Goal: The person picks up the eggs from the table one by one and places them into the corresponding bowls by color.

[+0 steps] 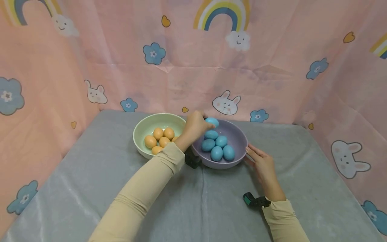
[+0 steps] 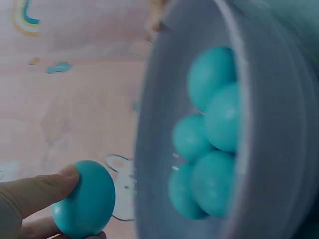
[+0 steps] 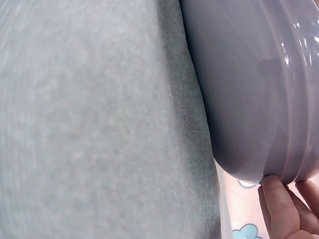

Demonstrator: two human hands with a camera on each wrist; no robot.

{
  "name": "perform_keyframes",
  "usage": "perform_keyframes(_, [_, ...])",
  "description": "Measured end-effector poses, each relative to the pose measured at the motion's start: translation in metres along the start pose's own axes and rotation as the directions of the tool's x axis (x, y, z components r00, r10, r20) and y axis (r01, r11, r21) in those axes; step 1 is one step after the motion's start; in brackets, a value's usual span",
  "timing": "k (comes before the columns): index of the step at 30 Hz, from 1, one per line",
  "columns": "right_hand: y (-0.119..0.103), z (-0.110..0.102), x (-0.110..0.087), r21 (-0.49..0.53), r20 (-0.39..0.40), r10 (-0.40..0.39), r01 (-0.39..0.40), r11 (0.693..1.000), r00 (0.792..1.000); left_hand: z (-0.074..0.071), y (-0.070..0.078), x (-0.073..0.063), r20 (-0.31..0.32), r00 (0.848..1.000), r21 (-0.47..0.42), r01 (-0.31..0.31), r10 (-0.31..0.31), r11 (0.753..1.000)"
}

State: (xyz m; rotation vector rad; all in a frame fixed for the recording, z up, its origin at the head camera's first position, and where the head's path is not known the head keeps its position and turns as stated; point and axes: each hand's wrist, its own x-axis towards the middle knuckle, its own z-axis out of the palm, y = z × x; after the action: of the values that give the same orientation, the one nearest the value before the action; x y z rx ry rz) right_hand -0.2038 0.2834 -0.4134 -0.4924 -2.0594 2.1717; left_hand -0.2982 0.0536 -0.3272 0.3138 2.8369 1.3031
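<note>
My left hand (image 1: pixel 196 126) pinches a blue egg (image 2: pixel 88 199) between thumb and fingers, at the far left part of the purple bowl's rim. Several more blue eggs (image 1: pixel 221 141) lie together inside the purple bowl (image 1: pixel 239 134). Fingertips of my right hand (image 1: pixel 264 168) touch the bowl's right side near the rim; in the right wrist view its fingers (image 3: pixel 280 206) rest fairly straight against the outer wall. Left of the purple bowl stands a green bowl (image 1: pixel 140 129) with several yellow-orange eggs (image 1: pixel 150 141), partly hidden behind my left forearm.
Both bowls stand close together on a grey cloth-covered table (image 1: pixel 121 188). A pink patterned curtain (image 1: pixel 187 80) surrounds the back and sides. Black wrist devices sit on my left wrist and my right wrist.
</note>
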Motion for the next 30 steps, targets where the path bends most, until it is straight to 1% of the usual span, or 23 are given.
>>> perform_keyframes(2, [0.001, 0.0, 0.0, 0.008, -0.001, -0.002, 0.002, 1.0, 1.0, 0.003, -0.004, 0.001, 0.0, 1.0, 0.001, 0.006, -0.006, 1.0])
perform_keyframes(4, [0.001, 0.001, -0.001, 0.016, -0.002, -0.004, 0.004, 1.0, 1.0, 0.007, -0.01, 0.002, 0.003, 1.0, 0.01, -0.005, 0.005, 1.0])
perform_keyframes(8, [0.001, 0.001, -0.001, 0.025, -0.001, -0.004, 0.004, 1.0, 1.0, 0.013, -0.021, 0.003, 0.009, 0.999, 0.071, -0.043, 0.042, 0.997])
perform_keyframes(11, [0.001, 0.001, 0.0, 0.026, 0.002, -0.004, 0.004, 1.0, 1.0, 0.016, -0.026, 0.002, 0.04, 0.998, 0.137, -0.043, 0.038, 0.99])
perform_keyframes(14, [0.001, 0.001, 0.001, 0.031, 0.006, -0.007, 0.007, 0.999, 1.0, 0.018, -0.028, 0.001, 0.083, 0.996, 0.212, -0.04, 0.023, 0.977])
perform_keyframes(16, [0.001, 0.001, 0.001, 0.04, 0.005, -0.006, 0.006, 0.999, 1.0, 0.021, -0.028, 0.0, 0.11, 0.994, 0.262, -0.05, 0.022, 0.964])
perform_keyframes(19, [0.001, 0.001, 0.0, 0.048, 0.009, -0.012, 0.012, 0.999, 1.0, 0.026, -0.029, -0.001, 0.137, 0.99, 0.307, -0.068, 0.026, 0.949])
perform_keyframes(22, [0.002, 0.001, 0.0, 0.048, 0.012, -0.021, 0.02, 0.999, 1.0, 0.032, -0.031, -0.001, 0.152, 0.988, 0.325, -0.075, 0.026, 0.943])
perform_keyframes(30, [0.004, 0.001, 0.001, 0.043, 0.002, -0.015, 0.015, 0.999, 1.0, 0.042, -0.033, 0.001, 0.152, 0.988, 0.362, -0.084, 0.03, 0.928])
